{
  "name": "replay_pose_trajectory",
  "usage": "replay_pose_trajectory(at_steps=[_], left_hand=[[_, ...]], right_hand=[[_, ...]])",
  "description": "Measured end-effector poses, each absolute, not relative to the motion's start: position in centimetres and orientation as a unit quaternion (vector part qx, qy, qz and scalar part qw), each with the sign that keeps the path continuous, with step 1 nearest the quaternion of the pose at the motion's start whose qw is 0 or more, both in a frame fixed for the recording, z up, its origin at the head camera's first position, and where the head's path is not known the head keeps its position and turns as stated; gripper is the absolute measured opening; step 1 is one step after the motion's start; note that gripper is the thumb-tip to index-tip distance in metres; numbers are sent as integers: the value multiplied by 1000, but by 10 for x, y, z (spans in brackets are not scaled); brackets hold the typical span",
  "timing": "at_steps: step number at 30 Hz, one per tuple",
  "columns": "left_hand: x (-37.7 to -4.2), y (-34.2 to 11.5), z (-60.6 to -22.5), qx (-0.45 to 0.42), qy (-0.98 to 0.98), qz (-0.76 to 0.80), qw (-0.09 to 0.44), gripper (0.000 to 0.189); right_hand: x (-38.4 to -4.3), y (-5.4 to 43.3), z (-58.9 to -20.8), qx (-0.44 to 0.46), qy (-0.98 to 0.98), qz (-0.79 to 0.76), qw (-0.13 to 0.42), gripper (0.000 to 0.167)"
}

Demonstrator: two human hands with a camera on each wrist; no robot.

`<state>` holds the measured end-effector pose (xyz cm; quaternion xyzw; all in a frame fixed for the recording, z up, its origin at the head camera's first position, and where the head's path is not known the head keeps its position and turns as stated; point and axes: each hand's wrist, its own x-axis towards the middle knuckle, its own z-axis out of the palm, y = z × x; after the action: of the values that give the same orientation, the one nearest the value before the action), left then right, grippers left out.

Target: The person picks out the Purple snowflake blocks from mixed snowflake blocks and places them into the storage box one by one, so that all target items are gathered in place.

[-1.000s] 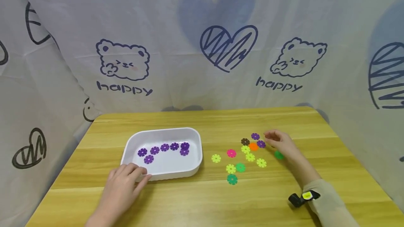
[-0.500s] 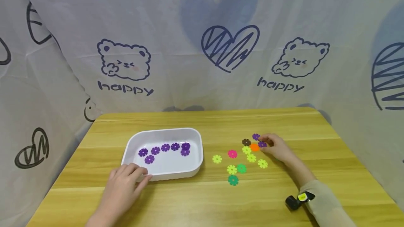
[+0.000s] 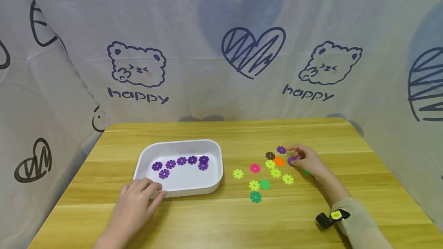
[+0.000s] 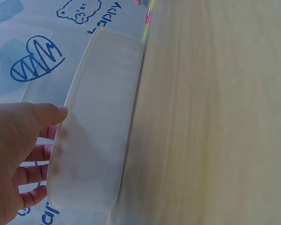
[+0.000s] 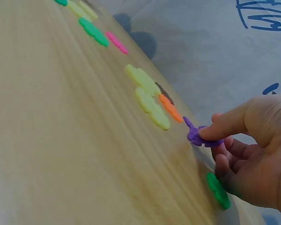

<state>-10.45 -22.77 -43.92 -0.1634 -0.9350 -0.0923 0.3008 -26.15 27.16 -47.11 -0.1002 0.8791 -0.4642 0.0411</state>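
My left hand (image 3: 133, 203) grips the near left rim of a white plastic tray (image 3: 194, 193). In the left wrist view the thumb lies over the rim and the fingers (image 4: 33, 174) reach down behind the wall. Several purple snowflake discs (image 3: 181, 161) lie in the tray. On the right, my right hand (image 3: 308, 161) pinches another purple snowflake disc (image 5: 196, 136) between thumb and fingers, tilted close over the table. A second purple disc (image 3: 281, 150) lies flat just beyond the fingertips. Under the right wrist a green disc (image 5: 218, 190) is partly covered in the head view.
Loose discs lie between tray and right hand: brown (image 3: 270, 156), orange (image 3: 278, 161), pink (image 3: 255, 168), several yellow-green (image 3: 287, 179) and two green (image 3: 255, 197). A printed cloth (image 3: 194, 87) hangs behind the wooden table (image 3: 221, 226).
My right hand reached left to the purple disc, took it between thumb and fingers, and drew it slightly right, away from the orange one. The left hand stayed on the tray.
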Motion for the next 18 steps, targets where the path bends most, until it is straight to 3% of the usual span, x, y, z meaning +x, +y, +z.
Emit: replay_pose_trajectory(at_steps=[18], left_hand=[[-104,-228,-437,-162,-936,-92,298,18]], right_hand=[[-250,256,-441,-103,853,-507,67,39]])
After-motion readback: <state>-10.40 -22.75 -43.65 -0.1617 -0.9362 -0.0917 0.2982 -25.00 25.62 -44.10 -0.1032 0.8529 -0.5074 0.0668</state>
